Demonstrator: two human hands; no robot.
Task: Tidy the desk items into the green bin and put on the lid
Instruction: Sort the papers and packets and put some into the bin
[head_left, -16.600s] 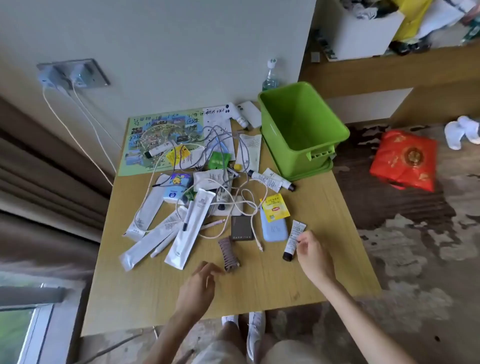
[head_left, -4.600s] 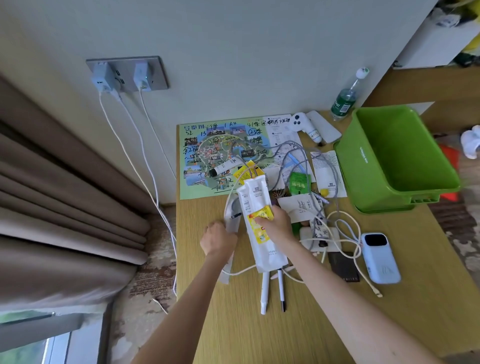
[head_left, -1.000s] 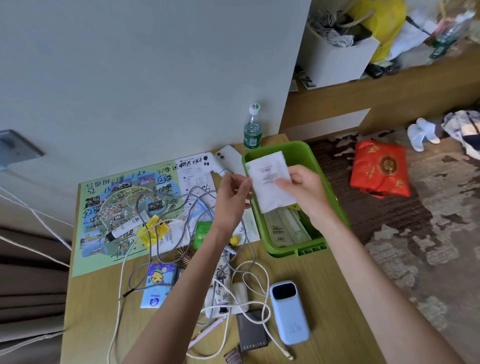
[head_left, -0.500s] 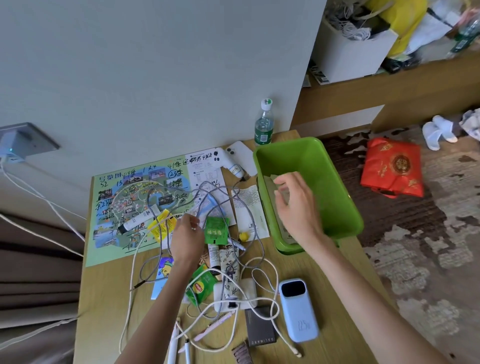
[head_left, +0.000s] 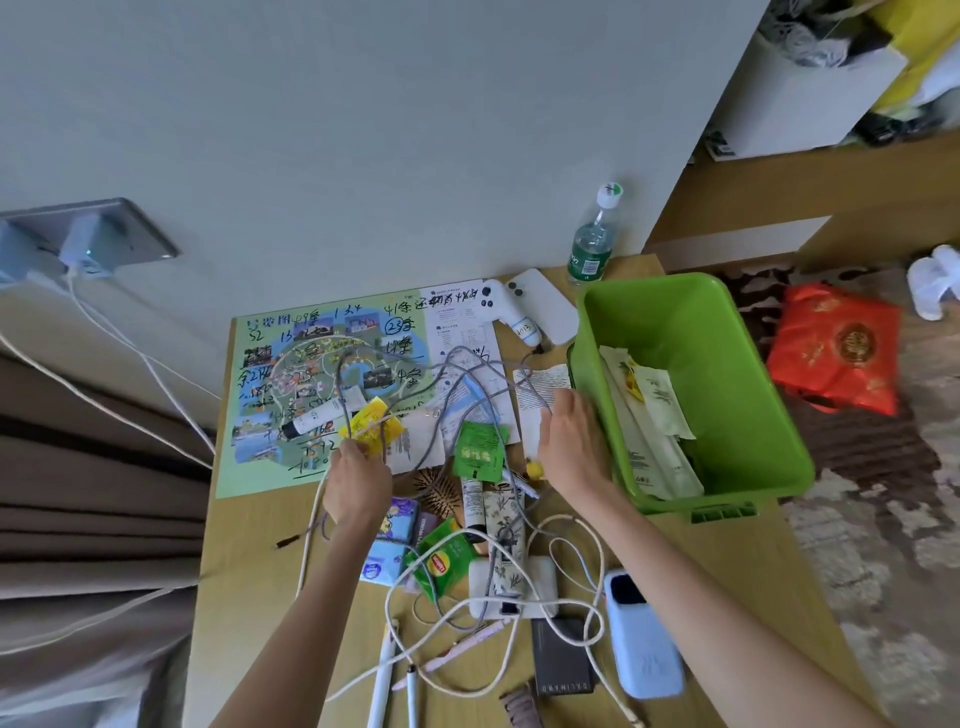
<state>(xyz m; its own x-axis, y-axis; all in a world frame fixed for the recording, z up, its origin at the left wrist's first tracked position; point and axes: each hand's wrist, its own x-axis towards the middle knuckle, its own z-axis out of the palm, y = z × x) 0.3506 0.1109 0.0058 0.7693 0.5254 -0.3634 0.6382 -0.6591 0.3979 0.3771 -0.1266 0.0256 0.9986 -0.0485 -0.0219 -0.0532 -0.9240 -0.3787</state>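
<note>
The left hand (head_left: 357, 486) is closed around a grey cable (head_left: 415, 410) beside a yellow sachet (head_left: 371, 423) on the worktop (head_left: 727, 582). The right hand (head_left: 571, 447) lies palm down on a white paper (head_left: 535, 387), touching the green bin (head_left: 769, 415); its grip I cannot tell. The bin stands at the right edge and holds white packets (head_left: 657, 410).
</note>
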